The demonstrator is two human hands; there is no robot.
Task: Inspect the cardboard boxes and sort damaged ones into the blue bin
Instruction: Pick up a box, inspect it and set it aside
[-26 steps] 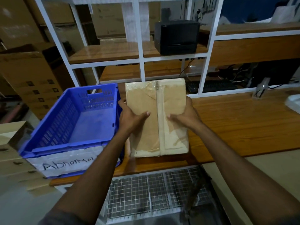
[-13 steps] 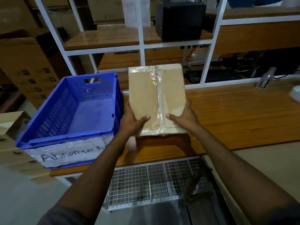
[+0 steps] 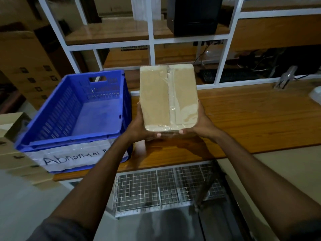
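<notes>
Cardboard box (image 3: 167, 98) — fingers (image 3: 139, 112) clasp its two sides

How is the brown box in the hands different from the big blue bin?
The cardboard box is tan and taped shut; the blue bin is open on top. The left hand and right hand hold the box; the bin sits on the table. The bin looks bigger, with slotted walls. Both are rectangular.

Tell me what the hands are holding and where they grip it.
Both hold one taped cardboard box at its near end: the left hand grips the lower left side, the right hand the lower right side.
</notes>
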